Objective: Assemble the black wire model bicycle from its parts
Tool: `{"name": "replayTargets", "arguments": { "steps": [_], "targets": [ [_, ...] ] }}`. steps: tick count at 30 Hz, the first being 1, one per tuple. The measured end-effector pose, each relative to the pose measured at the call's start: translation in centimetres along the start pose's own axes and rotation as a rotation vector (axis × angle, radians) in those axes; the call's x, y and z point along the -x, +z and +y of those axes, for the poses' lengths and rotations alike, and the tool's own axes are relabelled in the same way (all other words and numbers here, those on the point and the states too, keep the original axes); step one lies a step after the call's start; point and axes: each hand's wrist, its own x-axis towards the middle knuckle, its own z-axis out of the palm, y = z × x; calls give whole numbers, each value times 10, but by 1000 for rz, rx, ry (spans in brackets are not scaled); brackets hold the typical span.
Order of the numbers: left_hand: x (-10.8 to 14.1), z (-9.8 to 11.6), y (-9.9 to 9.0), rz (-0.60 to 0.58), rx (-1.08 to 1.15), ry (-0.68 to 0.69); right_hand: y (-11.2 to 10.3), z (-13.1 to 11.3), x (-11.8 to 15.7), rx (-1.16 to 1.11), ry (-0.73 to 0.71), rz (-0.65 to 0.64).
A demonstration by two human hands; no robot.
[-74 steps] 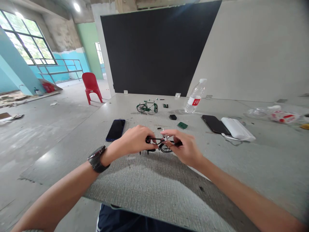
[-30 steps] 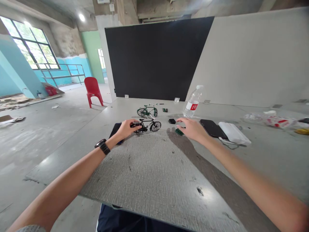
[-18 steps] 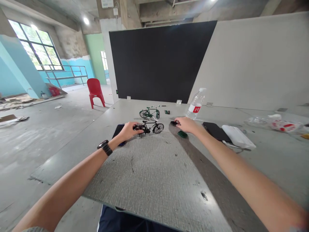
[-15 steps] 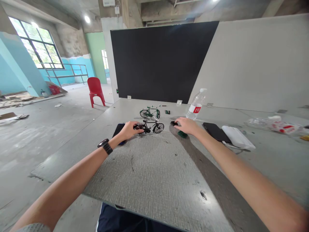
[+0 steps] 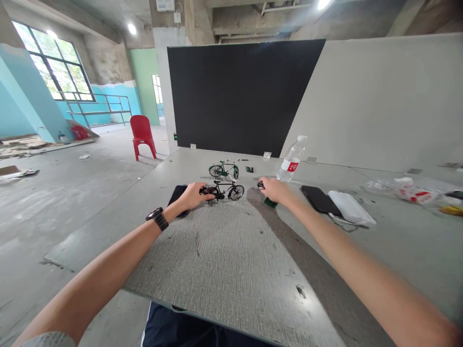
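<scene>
A black miniature bicycle (image 5: 227, 191) stands on the grey table (image 5: 231, 260), facing right. My left hand (image 5: 195, 195), with a black watch on its wrist, grips the bicycle's rear end between thumb and fingers. To the right, my right hand (image 5: 274, 189) is closed on a small black object (image 5: 261, 185) at its fingertips. A small dark green piece (image 5: 270, 202) lies just below that hand. Behind the black bicycle stands a green miniature bicycle (image 5: 223, 169), with another small green piece (image 5: 249, 169) to its right.
A dark phone (image 5: 177, 194) lies partly behind my left hand. A plastic bottle (image 5: 291, 161) stands behind my right hand. Farther right are a black phone (image 5: 320, 200), a white pouch (image 5: 350, 208) and crumpled plastic packaging (image 5: 415, 193). A black panel (image 5: 242, 96) rises behind the table.
My right hand has closed round the small black object and lifted it slightly. My left hand and the black bicycle stay put; the view has shifted a little.
</scene>
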Motion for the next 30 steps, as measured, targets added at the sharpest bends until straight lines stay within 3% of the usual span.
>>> {"name": "replayTargets", "arguments": {
  "steps": [4, 7, 10, 13, 16, 22, 30],
  "targets": [
    [-1, -1, 0, -14, -10, 19, -41, -23, -1, -125, -56, 135],
    [-3, -6, 2, -12, 10, 33, -73, -62, 5, -344, -256, 356],
    [-6, -11, 4, -11, 1, 76, -88, -108, 15, -402, -488, 306],
    [-8, -18, 8, 11, -21, 87, -82, -145, 20, -280, -531, 202],
    [-9, -24, 11, 41, 12, 83, -65, -163, 19, -204, -508, 165],
    [-11, -30, 13, 40, -4, 156, -41, -166, 18, -129, -425, 156],
    [-10, -23, 12, 40, -11, 141, -42, -170, 28, -43, -384, 191]
  ]
}}
